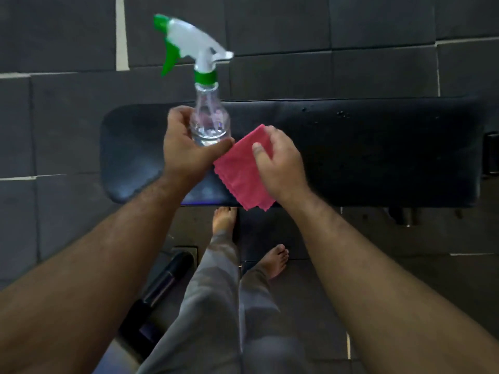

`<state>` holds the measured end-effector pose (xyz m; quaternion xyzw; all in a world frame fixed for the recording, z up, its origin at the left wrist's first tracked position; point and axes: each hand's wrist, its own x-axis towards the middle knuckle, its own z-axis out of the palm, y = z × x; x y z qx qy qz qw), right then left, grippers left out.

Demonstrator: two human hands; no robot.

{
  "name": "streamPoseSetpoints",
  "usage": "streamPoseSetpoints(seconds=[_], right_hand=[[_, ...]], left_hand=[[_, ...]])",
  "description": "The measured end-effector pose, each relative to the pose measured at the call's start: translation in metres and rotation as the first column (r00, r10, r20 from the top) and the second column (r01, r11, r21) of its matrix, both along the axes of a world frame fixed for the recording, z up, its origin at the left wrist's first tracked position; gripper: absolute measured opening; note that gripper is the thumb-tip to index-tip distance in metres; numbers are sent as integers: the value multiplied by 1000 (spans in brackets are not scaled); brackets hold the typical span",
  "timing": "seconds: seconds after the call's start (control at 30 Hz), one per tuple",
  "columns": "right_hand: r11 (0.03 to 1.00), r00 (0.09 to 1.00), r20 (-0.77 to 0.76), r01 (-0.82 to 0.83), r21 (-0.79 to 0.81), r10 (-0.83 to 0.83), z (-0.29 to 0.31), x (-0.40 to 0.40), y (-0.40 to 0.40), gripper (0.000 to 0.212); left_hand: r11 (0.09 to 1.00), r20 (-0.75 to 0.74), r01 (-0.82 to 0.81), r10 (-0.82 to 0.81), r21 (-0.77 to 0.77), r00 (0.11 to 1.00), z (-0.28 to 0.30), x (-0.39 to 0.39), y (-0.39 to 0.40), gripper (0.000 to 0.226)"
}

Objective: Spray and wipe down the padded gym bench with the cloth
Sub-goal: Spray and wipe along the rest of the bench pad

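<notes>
**Over the table: bottle and cloth in hand**

Above the padded table (378,147), left hand (186,149) fingers wrap the spray bottle (209,122); right hand (280,163) fingers pinch the pink cloth (240,171); droplets sit far right; judgement: aim nozzle down, mist evenly, then wipe lengthwise.

One spray bottle (209,122), one cloth (243,168), one bench (364,155)

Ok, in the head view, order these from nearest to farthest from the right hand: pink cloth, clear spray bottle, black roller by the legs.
From the right hand:
1. Pink cloth, held in that hand.
2. Clear spray bottle with green trigger, just left, in the left hand.
3. Black roller, low left on the floor.
</notes>
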<state>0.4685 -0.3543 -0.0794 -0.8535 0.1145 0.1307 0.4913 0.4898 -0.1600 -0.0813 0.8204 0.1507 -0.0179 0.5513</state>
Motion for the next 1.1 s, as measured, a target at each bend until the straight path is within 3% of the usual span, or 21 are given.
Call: streamPoseSetpoints(seconds=[0.07,0.13,0.2,0.3,0.47,0.53,0.6,0.67,0.73,0.83,0.93,1.0,1.07,1.1], right_hand=[[964,989,9,-142,-223,148,-14,-9,19,62],[857,974,-8,-204,-474,228,-28,-20,35,74],[744,955,-56,-263,-614,292,-42,-32,42,80],[659,934,-90,-309,-685,345,-60,-46,37,82],[661,951,-64,-257,-705,302,-67,-47,38,85],[646,963,-81,-233,-727,257,-66,-47,30,86],[632,979,-115,-198,-749,170,-66,-46,16,87],[643,988,-132,-149,-752,75,-65,-46,6,89],[640,991,-135,-95,-763,-14,-62,-50,-9,92],[636,979,-142,-17,-772,-147,-62,-53,-57,93],[615,930,-100,151,-774,-354,-63,-41,-98,94],[631,899,-89,228,-741,-429,-61,-33,-96,93],[520,837,-27,315,-794,-547,-68,-46,-128,90],[530,839,-36,310,-789,-544,-68,-46,-113,87]], left_hand=[[995,70,-91,88,39,994,-10,3,13,76],[988,140,-143,133,66,981,-21,4,20,76],[983,168,-154,137,98,976,-32,3,23,76],[979,119,-146,129,145,984,-45,-2,23,79],[959,22,-219,219,179,976,-56,-17,33,83],[943,5,-217,223,252,975,-57,-23,29,101],[906,-38,-255,284,338,958,-52,-31,13,137],[867,-1,-294,322,403,947,-43,-47,-5,146],[868,86,-231,216,440,973,-39,-65,-23,137],[850,113,59,-138,524,984,-37,-89,-55,123],[686,127,333,-527,647,840,-37,-70,-68,108],[559,60,391,-624,731,779,-39,-37,-68,99],[501,-35,494,-676,710,736,-62,-10,-118,92],[461,-103,495,-646,737,756,-62,0,-116,89]])
